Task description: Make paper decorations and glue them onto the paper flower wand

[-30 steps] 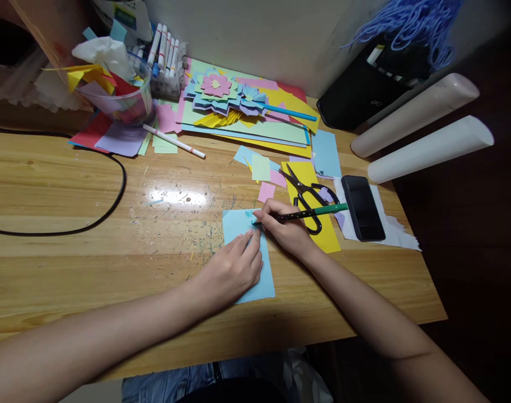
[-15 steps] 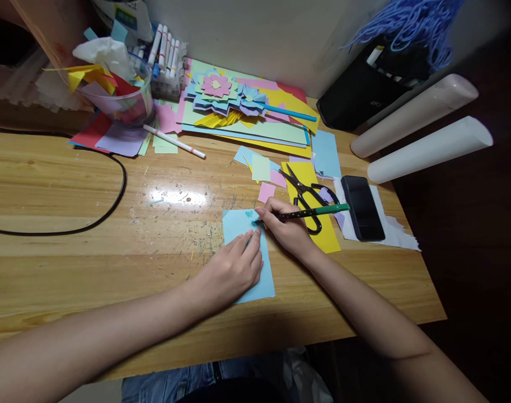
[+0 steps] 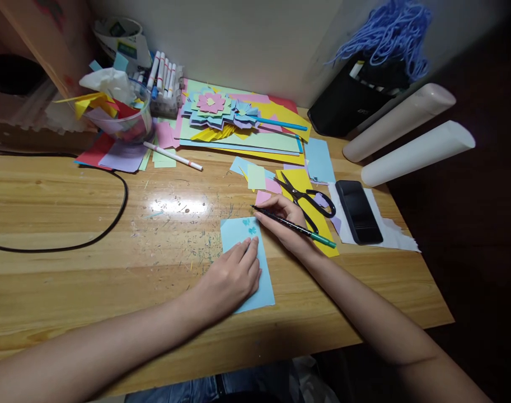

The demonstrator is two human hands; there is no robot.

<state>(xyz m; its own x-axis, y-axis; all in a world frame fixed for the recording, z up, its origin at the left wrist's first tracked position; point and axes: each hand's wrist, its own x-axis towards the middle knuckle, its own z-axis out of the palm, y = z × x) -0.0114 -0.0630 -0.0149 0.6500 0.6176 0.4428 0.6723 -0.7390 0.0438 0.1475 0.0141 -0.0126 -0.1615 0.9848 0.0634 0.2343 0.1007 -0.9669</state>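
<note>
My left hand (image 3: 234,274) lies with fingers stretched out on a light blue sheet of paper (image 3: 261,294), pressing it to the table. Two small teal marks show near the sheet's top edge, above the fingertips. My right hand (image 3: 282,221) grips a slim marker pen (image 3: 301,229) with a dotted black barrel and a green end. Its dark tip points up and left, above the paper's top right corner and apart from the marks. Just beyond the right hand, black-handled scissors (image 3: 298,195) rest on yellow paper (image 3: 286,178).
A phone (image 3: 359,212) lies on white paper at the right, near two upright white rolls (image 3: 418,154). Paper flowers (image 3: 213,109) sit on stacked coloured sheets at the back. A white marker (image 3: 173,156), a scrap cup (image 3: 129,126) and a black cable (image 3: 123,207) are at left.
My right hand has lifted the pen off the paper and tilted it, its green end swinging down. A second teal mark is now uncovered. My left hand stays on the sheet; the view shifted slightly.
</note>
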